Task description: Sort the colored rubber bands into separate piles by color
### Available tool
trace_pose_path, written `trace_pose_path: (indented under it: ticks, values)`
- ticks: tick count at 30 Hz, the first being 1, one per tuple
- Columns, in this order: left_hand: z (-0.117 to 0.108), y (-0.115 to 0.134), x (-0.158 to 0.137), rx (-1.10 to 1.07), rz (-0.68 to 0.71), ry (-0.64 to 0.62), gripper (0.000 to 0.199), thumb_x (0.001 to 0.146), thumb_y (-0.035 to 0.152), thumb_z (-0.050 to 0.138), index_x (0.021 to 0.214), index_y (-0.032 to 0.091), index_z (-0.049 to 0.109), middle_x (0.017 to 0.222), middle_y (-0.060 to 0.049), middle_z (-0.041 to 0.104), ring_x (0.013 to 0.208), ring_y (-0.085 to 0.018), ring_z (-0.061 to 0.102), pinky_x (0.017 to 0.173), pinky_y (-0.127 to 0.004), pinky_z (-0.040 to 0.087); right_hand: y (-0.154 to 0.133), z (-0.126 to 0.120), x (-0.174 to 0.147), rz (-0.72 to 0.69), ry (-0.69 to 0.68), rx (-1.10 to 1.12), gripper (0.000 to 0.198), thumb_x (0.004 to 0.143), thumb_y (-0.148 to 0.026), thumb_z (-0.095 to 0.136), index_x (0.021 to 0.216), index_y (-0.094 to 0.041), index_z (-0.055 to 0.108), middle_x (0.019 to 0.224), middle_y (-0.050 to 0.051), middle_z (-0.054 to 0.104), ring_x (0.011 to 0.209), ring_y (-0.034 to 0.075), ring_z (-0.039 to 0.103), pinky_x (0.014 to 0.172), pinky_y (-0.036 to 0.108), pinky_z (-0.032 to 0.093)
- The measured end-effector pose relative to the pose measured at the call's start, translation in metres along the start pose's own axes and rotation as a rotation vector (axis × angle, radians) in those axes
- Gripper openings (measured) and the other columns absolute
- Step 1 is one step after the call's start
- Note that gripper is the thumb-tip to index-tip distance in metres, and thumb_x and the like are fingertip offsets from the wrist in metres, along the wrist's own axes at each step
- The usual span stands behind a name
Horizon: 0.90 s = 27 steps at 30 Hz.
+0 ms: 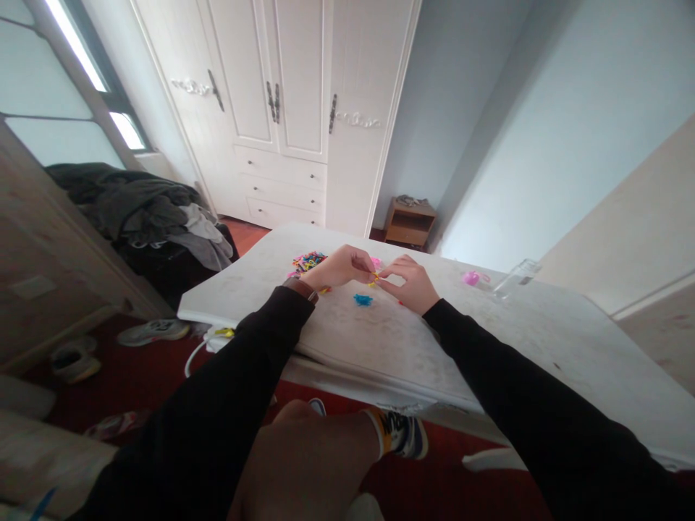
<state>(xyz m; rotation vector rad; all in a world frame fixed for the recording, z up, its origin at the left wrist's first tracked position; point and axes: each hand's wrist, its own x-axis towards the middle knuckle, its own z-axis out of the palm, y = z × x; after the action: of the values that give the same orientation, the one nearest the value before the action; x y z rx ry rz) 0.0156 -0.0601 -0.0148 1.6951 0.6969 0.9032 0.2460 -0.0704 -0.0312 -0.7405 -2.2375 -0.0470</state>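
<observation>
Over the white table (369,354), my left hand (344,266) and my right hand (408,281) meet fingertip to fingertip. Both pinch a small yellow piece (376,277), too small to name more closely. A pile of small multicoloured pieces (308,261) lies behind my left wrist, partly covered by it. Nearer to me than the hands is a little heap of blue pieces (363,299). Something pink (376,263) shows just behind the fingertips, and a bit of red peeks out beside my right hand.
To the right on the table are a pink object (471,278) and a clear glass or plastic container (518,278) on its side. A white wardrobe (282,87) and a small wooden cabinet (410,221) stand beyond. Clothes (146,210) are heaped at left; shoes (153,332) lie on the floor.
</observation>
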Motion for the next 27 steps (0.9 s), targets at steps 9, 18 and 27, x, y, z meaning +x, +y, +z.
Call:
trace_pose_path:
  ticks: [9,18,27]
  values:
    - [0.002,0.002,0.002,0.031,0.017,0.012,0.022,0.058,0.022,0.092,0.072,0.011,0.079,0.069,-0.005,0.076,0.066,-0.013,0.066,0.066,-0.026,0.051,-0.003,-0.002,-0.001,0.062,0.038,0.020,0.018,0.092,-0.027,0.070,0.076,-0.025,0.077,0.074,0.003,0.077,0.072,0.021,0.065,0.079,0.041,0.052]
    - [-0.001,0.005,-0.002,0.030,-0.026,0.046,0.019,0.061,0.020,0.091,0.074,0.011,0.079,0.075,-0.007,0.079,0.069,-0.014,0.070,0.068,-0.025,0.054,0.012,-0.034,-0.006,0.133,0.008,0.060,0.017,0.089,-0.028,0.071,0.072,-0.023,0.075,0.074,0.003,0.076,0.074,0.022,0.066,0.078,0.041,0.052]
    - [0.002,0.011,-0.003,0.076,-0.085,0.084,0.008,0.066,0.008,0.082,0.073,0.011,0.080,0.071,-0.007,0.078,0.065,-0.012,0.069,0.064,-0.023,0.054,0.038,-0.063,-0.041,0.235,-0.180,0.172,0.017,0.083,-0.037,0.079,0.073,-0.023,0.081,0.073,0.005,0.074,0.071,0.021,0.065,0.068,0.037,0.052]
